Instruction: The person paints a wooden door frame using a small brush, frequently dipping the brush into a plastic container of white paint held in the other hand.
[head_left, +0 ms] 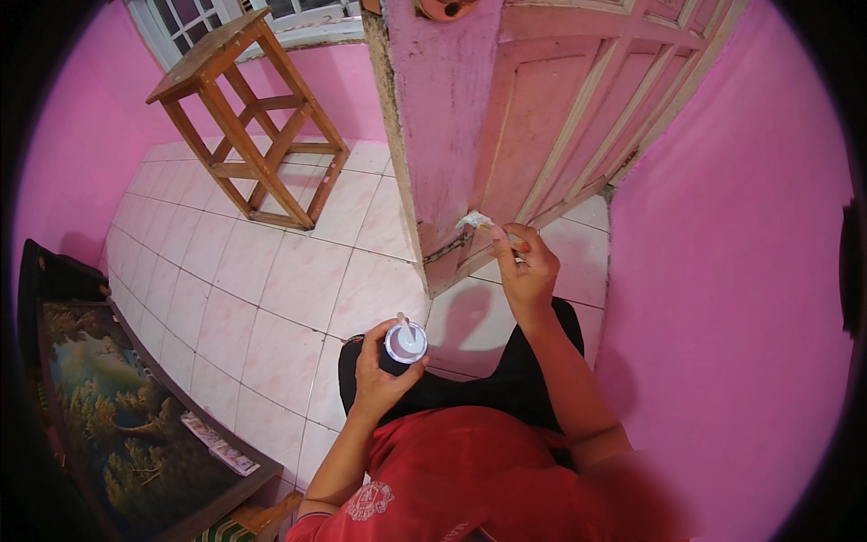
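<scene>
My left hand (pixel 379 378) is wrapped round a small paint can (pixel 405 348) held above my lap. Whitish paint shows inside it, and a pale stick (pixel 405 327) leans up out of its rim. A paintbrush (pixel 476 220) with white-coated bristles is pinched in the fingers of my right hand (pixel 531 271). Its tip is at the lower part of a worn pink door (pixel 546 126), close to the door's edge; I cannot tell whether the bristles touch the wood. Dark cracks and chipped paint run along the door's bottom corner.
A tall wooden stool (pixel 262 135) stands on the tiled floor (pixel 298 271) at the back left, below a white-framed window (pixel 293 27). A framed landscape painting (pixel 126 425) leans at the lower left. A pink wall (pixel 713 298) rises close on my right.
</scene>
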Demonstrator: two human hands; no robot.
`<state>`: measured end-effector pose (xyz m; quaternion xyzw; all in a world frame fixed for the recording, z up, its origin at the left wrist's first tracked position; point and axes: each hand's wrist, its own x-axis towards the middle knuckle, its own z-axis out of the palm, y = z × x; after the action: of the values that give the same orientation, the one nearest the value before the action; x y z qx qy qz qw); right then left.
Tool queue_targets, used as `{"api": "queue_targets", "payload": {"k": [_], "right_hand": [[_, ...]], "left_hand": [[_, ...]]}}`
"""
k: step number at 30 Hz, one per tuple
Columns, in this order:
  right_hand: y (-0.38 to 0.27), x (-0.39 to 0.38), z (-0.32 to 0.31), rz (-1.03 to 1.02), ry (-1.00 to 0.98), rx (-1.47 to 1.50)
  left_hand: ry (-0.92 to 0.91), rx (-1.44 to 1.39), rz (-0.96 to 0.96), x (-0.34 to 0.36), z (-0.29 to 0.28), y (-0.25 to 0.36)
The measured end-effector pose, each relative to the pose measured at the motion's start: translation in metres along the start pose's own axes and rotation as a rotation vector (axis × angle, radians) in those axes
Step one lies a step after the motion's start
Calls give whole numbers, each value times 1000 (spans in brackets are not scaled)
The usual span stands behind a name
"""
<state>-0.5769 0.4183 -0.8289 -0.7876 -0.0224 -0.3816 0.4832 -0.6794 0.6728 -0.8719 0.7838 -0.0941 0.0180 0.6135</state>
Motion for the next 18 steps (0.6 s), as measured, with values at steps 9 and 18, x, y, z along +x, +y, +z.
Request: {"api": "queue_targets", "payload": {"k": [9,18], "right_hand": [[-1,-22,0,145,-92,27],[-46,21,-18,-9,38,23]], "left_hand": [[-4,36,4,0,0,1],[1,11,-19,-3,1,-2]]}}
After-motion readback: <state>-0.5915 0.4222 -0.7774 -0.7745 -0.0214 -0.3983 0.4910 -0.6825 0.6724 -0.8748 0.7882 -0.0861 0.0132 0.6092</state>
